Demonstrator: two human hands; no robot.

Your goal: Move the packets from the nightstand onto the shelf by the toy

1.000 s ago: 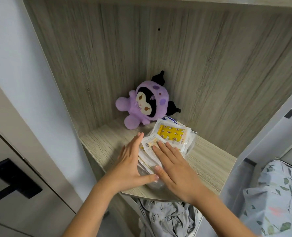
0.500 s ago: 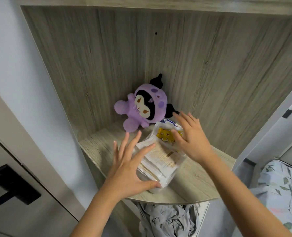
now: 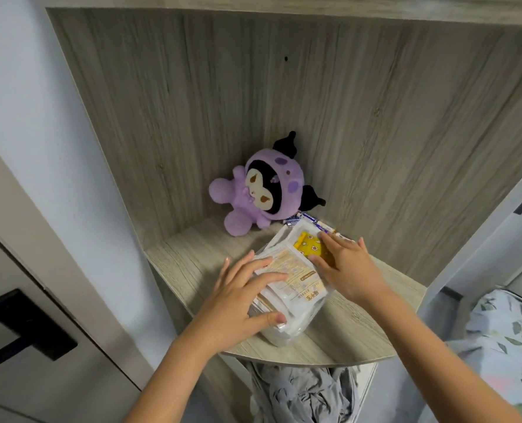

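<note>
A stack of white plastic packets (image 3: 296,279) lies on the wooden shelf (image 3: 192,264), just in front of a purple plush toy (image 3: 262,193) leaning in the back corner. One packet with a yellow print (image 3: 310,245) lies at the far end of the stack. My left hand (image 3: 241,297) rests on the near left side of the stack, fingers spread over the top and thumb against its front edge. My right hand (image 3: 345,264) lies flat on the right side, fingers straight over the yellow packet. A small blue-and-white packet (image 3: 311,219) peeks out behind the stack.
The shelf is a corner niche with wood-grain walls (image 3: 375,117). Crumpled grey cloth (image 3: 302,395) fills the space below the shelf. A bed with leaf-print bedding (image 3: 503,337) is at the right. A pale door with a black handle (image 3: 24,325) is at the left.
My right hand has come back from the far end of the stack and settled flat on its right side. My left hand has slid further onto the top of the packets.
</note>
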